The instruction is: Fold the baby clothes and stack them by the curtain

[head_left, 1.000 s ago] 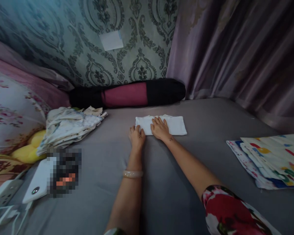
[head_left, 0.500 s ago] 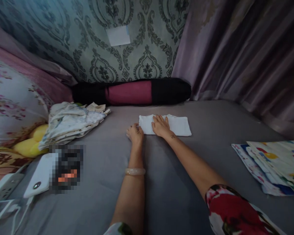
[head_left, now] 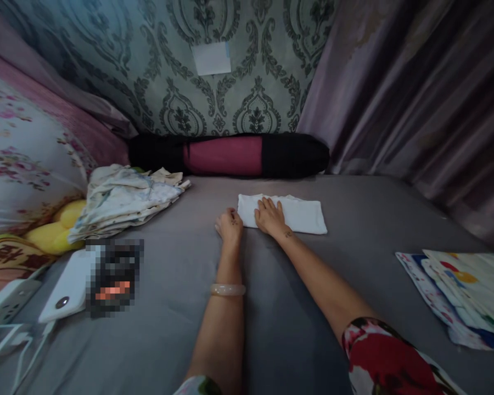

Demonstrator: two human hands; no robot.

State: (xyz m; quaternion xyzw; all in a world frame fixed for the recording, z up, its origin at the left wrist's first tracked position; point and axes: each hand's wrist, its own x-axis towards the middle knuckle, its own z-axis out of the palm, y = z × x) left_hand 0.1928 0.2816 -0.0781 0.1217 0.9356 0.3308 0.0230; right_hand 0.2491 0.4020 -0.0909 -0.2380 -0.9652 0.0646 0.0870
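Observation:
A folded white cloth point(head_left: 305, 214) lies flat as a long rectangle on the grey bed sheet point(head_left: 168, 285). My right hand point(head_left: 270, 216) rests palm down on its left half, fingers stretched out. At the cloth's lower left corner is my left hand point(head_left: 230, 225), with its fingers curled in and the thumb side against the cloth's edge. Whether those curled fingers pinch any fabric is hidden beneath the hand. A pale bangle point(head_left: 228, 289) circles my left wrist.
A pile of patterned fabric point(head_left: 125, 200) lies left, near yellow plush point(head_left: 63, 227). Closer in are a white power bank point(head_left: 68, 285), a blurred-out item and a power strip point(head_left: 10, 302). Folded colourful cloths point(head_left: 473, 291) lie right. A black and pink long bag point(head_left: 226, 156) lines the wall.
The view has turned slightly left, shifting the scene a little rightward. Both hands keep nearly the same place at the white cloth; the right one still lies on it.

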